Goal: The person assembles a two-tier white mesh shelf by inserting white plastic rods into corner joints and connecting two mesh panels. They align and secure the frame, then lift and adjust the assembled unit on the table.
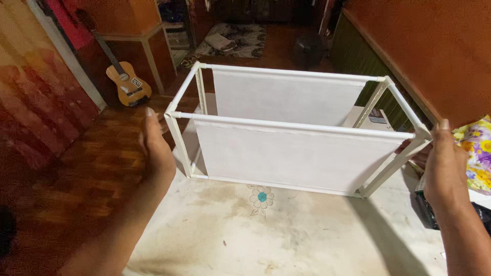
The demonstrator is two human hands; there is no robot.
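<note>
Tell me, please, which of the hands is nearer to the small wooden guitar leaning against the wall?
The left hand. It is raised beside the left end of the white tube-and-fabric frame, just right of the small wooden guitar; the right hand is at the frame's far right corner.

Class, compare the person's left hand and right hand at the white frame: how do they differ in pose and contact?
The left hand is flat with straight fingers, beside the near-left corner of the white frame, apparently not gripping it; the right hand rests against the near-right corner, fingers hidden behind it. The left hand looks motion-blurred; the right hand is sharper. Both are bare and stand at the frame's ends.
</note>
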